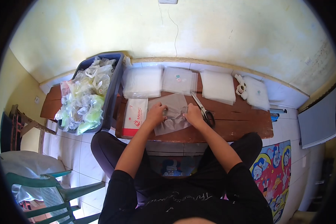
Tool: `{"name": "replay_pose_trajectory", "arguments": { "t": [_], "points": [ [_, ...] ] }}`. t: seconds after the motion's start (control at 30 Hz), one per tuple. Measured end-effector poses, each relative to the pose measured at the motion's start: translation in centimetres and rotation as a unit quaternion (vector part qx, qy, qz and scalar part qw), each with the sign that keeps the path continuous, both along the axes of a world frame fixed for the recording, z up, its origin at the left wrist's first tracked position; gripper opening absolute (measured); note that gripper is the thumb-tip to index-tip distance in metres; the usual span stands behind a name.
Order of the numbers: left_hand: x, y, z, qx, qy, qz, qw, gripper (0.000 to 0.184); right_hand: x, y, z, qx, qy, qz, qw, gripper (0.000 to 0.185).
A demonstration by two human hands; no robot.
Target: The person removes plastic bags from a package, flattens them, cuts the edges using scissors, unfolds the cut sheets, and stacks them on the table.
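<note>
A clear plastic bag (pixel 170 101) lies creased on the low wooden table in front of me. My left hand (pixel 156 113) is at its left side with curled fingers closed on the film. At the bag's right side, my right hand (pixel 193 115) is closed on the plastic, thumb and fingers together. Scissors (pixel 200 105) with black handles lie just right of my right hand, blades pointing away from me. To the left of my left hand is a white and red pack (pixel 135 114) printed "BAWANG".
Stacks of clear plastic bags (pixel 142 82) line the table's (pixel 242 121) back edge. A white roll (pixel 240 86) sits beside the rightmost stack. On the left stands a dark tub (pixel 117 71) heaped with filled plastic bags. A green chair (pixel 69 192) is at lower left.
</note>
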State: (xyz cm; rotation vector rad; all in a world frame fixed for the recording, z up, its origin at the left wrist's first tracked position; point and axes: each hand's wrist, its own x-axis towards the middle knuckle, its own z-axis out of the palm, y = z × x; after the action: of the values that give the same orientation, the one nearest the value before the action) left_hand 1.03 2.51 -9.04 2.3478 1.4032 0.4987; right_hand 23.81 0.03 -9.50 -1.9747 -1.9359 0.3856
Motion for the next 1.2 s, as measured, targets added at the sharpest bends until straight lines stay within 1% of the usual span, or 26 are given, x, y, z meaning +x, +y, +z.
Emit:
{"name": "replay_pose_trajectory", "arguments": {
  "t": [0.07,0.1,0.17,0.2,0.27,0.3,0.37,0.4,0.47,0.5,0.53,0.57,0.6,0.67,0.7,0.77,0.8,0.87,0.9,0.97,1.0,1.07,1.1,1.17,1.2],
  "points": [
    [0.2,-0.5,0.2,-0.023,0.003,0.009,1.000,0.046,0.2,-0.3,-1.0,0.037,0.046,-0.003,0.998,0.036],
    [0.3,-0.6,0.7,-0.021,0.003,0.007,1.000,0.046,0.4,-0.3,-1.4,0.039,0.046,-0.004,0.998,0.036],
    [0.5,-0.5,1.9,-0.177,-0.017,0.022,0.984,0.041,1.0,-0.1,-1.0,0.052,0.092,0.043,0.994,0.023],
    [0.5,-0.6,2.2,-0.174,-0.018,0.020,0.984,0.041,1.3,-0.2,-0.4,0.055,0.090,0.042,0.994,0.023],
    [0.5,-0.6,2.8,-0.104,-0.154,0.043,0.982,0.048,2.0,-0.4,1.6,0.005,0.204,0.089,0.975,0.017],
    [0.5,-0.4,2.6,-0.103,-0.155,0.040,0.982,0.048,2.4,-0.7,3.2,0.007,0.203,0.088,0.975,0.017],
    [0.5,0.1,2.1,0.043,-0.204,0.035,0.977,0.064,3.2,-1.2,6.2,-0.002,0.278,0.161,0.947,0.025],
    [0.6,0.3,2.1,0.044,-0.205,0.033,0.977,0.064,3.6,-1.2,7.2,0.000,0.277,0.159,0.948,0.025],
    [0.9,0.4,1.6,0.005,-0.189,0.015,0.982,0.076,4.4,-1.6,8.8,-0.062,0.379,0.236,0.893,0.025],
    [1.2,0.5,0.9,0.006,-0.190,0.013,0.982,0.076,4.7,-1.9,9.5,-0.061,0.378,0.234,0.894,0.025],
    [1.8,0.5,0.1,-0.063,-0.267,-0.008,0.962,0.077,4.9,-2.1,10.1,-0.067,0.371,0.263,0.888,0.025],
    [2.4,0.2,0.4,-0.131,-0.340,-0.028,0.931,0.078,5.0,-2.4,10.9,-0.073,0.363,0.292,0.882,0.025],
    [2.9,0.0,0.6,-0.130,-0.341,-0.030,0.931,0.078,5.0,-2.5,11.6,-0.072,0.362,0.291,0.883,0.025],
    [3.8,-0.6,1.2,-0.171,-0.313,0.004,0.934,0.071,5.1,-2.9,12.8,-0.018,0.284,0.348,0.893,0.026],
    [4.1,-0.4,0.8,-0.171,-0.312,0.001,0.934,0.071,5.3,-3.0,12.8,-0.016,0.283,0.346,0.895,0.026],
    [4.6,0.2,0.1,-0.272,-0.429,-0.017,0.861,0.049,5.9,-2.9,12.7,0.060,0.255,0.345,0.901,0.025],
    [4.5,0.6,-0.1,-0.272,-0.428,-0.021,0.862,0.049,6.4,-2.7,12.3,0.063,0.254,0.342,0.903,0.025],
    [4.6,1.5,-0.2,-0.305,-0.454,-0.037,0.836,0.026,7.9,-2.0,10.6,0.106,0.328,0.266,0.900,0.029],
    [5.1,1.3,0.9,-0.305,-0.453,-0.041,0.837,0.026,8.7,-1.8,10.2,0.110,0.327,0.264,0.901,0.029],
    [5.9,0.9,2.7,-0.291,-0.522,-0.019,0.802,0.016,10.1,-1.5,9.5,0.074,0.429,0.142,0.889,0.040],
    [6.2,1.3,2.7,-0.290,-0.520,-0.022,0.803,0.016,10.5,-1.2,8.9,0.078,0.430,0.140,0.889,0.040],
    [6.9,2.5,3.1,-0.292,-0.559,-0.065,0.773,0.019,11.3,-0.5,8.3,0.183,0.361,0.033,0.914,0.057],
    [7.4,3.1,3.4,-0.290,-0.557,-0.074,0.774,0.019,11.7,-0.3,8.0,0.192,0.359,0.030,0.913,0.057],
    [8.6,3.8,4.1,-0.327,-0.587,-0.068,0.737,0.028,12.5,-0.4,7.5,0.053,0.402,-0.103,0.908,0.073],
    [9.4,4.1,4.6,-0.329,-0.585,-0.076,0.737,0.028,13.0,-0.5,7.3,0.060,0.400,-0.108,0.908,0.073]
  ]
}}
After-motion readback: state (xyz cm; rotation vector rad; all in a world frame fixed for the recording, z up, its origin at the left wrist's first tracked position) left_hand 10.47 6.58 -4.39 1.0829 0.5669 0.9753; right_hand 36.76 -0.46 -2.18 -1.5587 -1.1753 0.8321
